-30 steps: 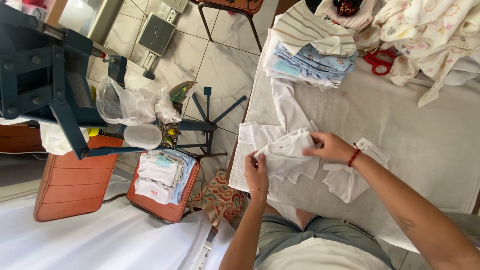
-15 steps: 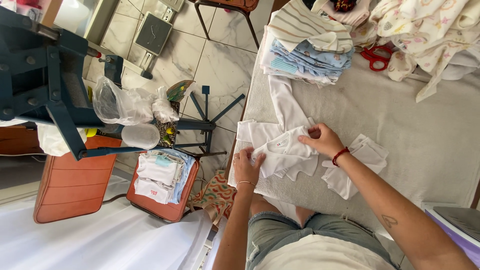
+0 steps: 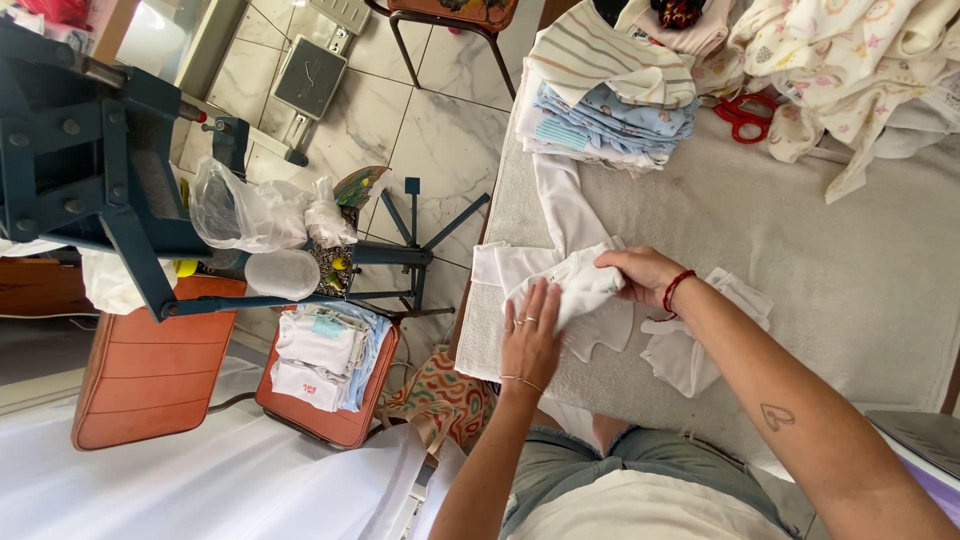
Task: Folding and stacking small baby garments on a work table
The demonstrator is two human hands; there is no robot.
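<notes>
A small white baby garment (image 3: 570,285) lies bunched on the grey padded table (image 3: 820,260), one long sleeve stretched up toward a stack of folded clothes. My left hand (image 3: 530,335) presses flat on the garment's lower part, fingers spread. My right hand (image 3: 640,275), with a red cord at the wrist, pinches a fold of the same garment from the right. A second white piece (image 3: 690,345) lies just right of my right wrist.
A stack of folded striped and blue baby clothes (image 3: 605,95) sits at the table's far edge, with red scissors (image 3: 745,115) and a heap of patterned cloth (image 3: 850,60) to the right. On the floor: an orange stool with folded laundry (image 3: 320,360), a blue metal frame (image 3: 110,180), plastic bags (image 3: 250,210).
My left hand has slid up onto the garment and flattened on it. My right hand has gathered the cloth into a tighter fold. The view has shifted slightly.
</notes>
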